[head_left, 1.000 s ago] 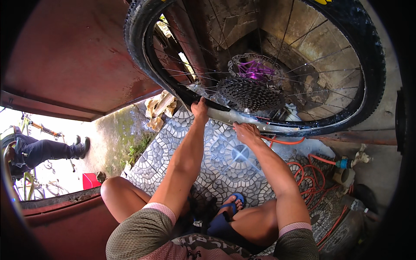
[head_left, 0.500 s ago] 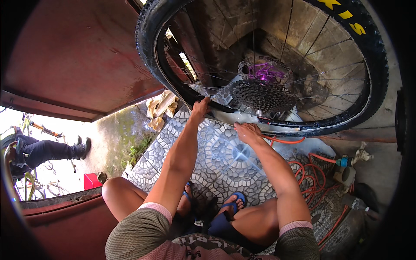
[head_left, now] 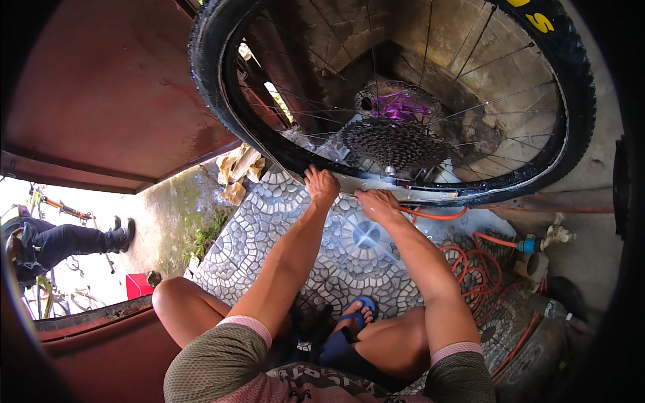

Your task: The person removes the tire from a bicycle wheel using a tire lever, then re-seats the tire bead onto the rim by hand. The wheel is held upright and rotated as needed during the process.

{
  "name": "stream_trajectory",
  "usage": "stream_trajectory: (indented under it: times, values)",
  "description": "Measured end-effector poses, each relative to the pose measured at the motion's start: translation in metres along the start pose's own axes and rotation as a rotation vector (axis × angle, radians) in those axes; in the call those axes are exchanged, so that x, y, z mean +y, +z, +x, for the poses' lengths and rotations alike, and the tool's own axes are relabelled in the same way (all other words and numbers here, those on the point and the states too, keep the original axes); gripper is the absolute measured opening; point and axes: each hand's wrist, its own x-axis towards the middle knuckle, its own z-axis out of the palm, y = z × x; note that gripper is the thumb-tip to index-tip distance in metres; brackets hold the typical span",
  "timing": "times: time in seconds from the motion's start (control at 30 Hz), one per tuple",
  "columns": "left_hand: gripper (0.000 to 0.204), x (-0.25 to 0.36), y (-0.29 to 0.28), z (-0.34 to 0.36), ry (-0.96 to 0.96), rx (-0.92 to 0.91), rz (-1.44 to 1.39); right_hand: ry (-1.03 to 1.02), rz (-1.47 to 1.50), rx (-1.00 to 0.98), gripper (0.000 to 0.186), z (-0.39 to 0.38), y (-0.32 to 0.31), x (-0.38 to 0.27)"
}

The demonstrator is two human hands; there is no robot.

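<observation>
Stone mosaic floor (head_left: 252,235), red metal panel (head_left: 107,80) up left, orange hose (head_left: 496,240) looped right, left hand (head_left: 322,185) and right hand (head_left: 377,203) gripping tyre (head_left: 579,94)

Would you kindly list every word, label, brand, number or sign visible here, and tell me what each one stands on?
I won't copy out any wording, but lettering shows in two places:
Tyre: bold yellow letters, cut off by the picture's top edge.
Shirt: pale letters across the dark front, seen at a steep slant and only in part.
I can make out no other lettering.
</observation>
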Motion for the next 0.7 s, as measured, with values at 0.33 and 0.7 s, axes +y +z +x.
stream_trajectory:
  times: [0.33, 0.7]
  values:
    - [0.059, -0.004, -0.019, -0.013, 0.039, 0.098, 0.228, 0.008, 0.028, -0.078, 0.022, 0.003, -0.021, -0.027]
    - [0.055, -0.015, -0.004, 0.002, -0.049, 0.028, -0.019, 0.0, 0.049, -0.09, 0.023, 0.006, -0.02, -0.025]
